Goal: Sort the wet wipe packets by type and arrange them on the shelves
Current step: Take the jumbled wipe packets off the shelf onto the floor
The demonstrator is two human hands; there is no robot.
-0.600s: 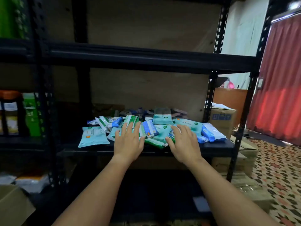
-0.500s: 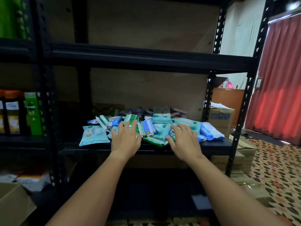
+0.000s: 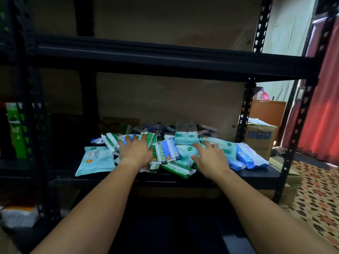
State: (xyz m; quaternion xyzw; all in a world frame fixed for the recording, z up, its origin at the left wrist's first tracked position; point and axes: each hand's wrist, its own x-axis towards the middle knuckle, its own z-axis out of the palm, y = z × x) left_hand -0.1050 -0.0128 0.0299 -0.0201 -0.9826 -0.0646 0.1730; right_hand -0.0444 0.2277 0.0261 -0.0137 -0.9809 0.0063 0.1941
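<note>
Both hands rest flat, fingers spread, on a mixed heap of wet wipe packets on the middle shelf. The left hand covers green-and-white packs; the right hand lies on teal ones, apparently gripping nothing. Risk: a sweep could push the overhanging near packets, such as the green packet, off the shelf edge.
</note>
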